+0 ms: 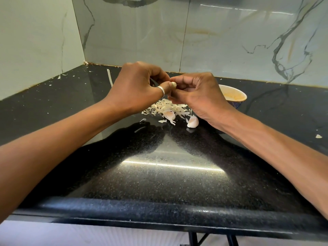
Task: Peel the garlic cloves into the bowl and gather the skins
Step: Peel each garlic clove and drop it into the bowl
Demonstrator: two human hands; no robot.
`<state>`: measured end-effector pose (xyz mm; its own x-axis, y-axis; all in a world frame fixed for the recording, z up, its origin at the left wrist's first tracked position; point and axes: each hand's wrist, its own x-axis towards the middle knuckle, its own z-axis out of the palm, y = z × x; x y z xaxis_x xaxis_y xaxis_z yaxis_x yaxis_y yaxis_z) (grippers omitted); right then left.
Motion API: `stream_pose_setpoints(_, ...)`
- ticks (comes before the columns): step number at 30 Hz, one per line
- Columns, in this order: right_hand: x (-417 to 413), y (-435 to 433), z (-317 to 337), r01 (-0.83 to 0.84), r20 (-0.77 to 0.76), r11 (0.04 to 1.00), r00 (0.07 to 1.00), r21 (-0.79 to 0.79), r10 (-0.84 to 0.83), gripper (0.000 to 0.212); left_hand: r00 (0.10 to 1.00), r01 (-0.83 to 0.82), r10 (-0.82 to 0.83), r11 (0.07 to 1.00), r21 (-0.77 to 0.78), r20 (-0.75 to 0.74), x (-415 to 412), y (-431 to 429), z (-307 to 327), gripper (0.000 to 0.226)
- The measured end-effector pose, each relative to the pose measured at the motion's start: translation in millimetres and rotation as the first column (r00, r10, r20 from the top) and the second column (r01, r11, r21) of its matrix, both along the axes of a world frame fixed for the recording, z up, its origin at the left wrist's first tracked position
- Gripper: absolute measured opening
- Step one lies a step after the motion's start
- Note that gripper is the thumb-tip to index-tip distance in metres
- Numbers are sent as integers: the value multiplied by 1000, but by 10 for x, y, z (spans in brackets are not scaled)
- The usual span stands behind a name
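Head view. The left hand (136, 86) and right hand (197, 96) are meeting above the tabletop (159, 174), each grip closing in a pinch on one garlic clove (173, 84). The clove is hanging in the air between the fingertips, directly over the pile of skins (166, 108), with the bowl (244, 94) standing behind the right hand.

Only a small rounded end of the clove is showing, facing up and toward the camera. The rest is lying inside the two grips, so its long axis cannot be read with confidence.

To do this step well, one grip should probably be steadying the clove while the other's nails are lifting the papery edge at an end and stripping along the length. Working over the pile should be letting the scraps fall together.

Two unpeeled cloves are waiting on the tabletop: one (170, 115) half-buried at the pile's near edge, one (193, 121) just beside it, lying on its side, its tip seemingly pointing left.
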<state>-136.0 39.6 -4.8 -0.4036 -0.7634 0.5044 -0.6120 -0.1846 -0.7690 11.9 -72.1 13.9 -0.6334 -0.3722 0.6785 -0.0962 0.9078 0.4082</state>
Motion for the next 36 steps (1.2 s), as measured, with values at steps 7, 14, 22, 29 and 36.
stream_pose_setpoints(7,18,-7,-5,-13,-34,1000,999,9,13,27,999,-36,37,999,-12,20,-7,-10,-5,14)
stream_pose_setpoints(14,12,16,27,-62,181,998,982,-5,61,30,992,-122,122,992,6,39,-35,-104,-2,10)
stream_pose_setpoints(22,20,54,110,-139,418,989,896,-50,148,33,987,-160,160,987,4,-10,-32,-159,-7,12)
stream_pose_setpoints(29,13,52,100,-145,379,989,915,-19,141,29,992,-123,123,992,-18,-31,-6,-123,9,11)
stream_pose_setpoints(36,0,38,80,-142,315,990,939,-20,141,32,1000,6,-8,998,62,27,8,-50,23,13)
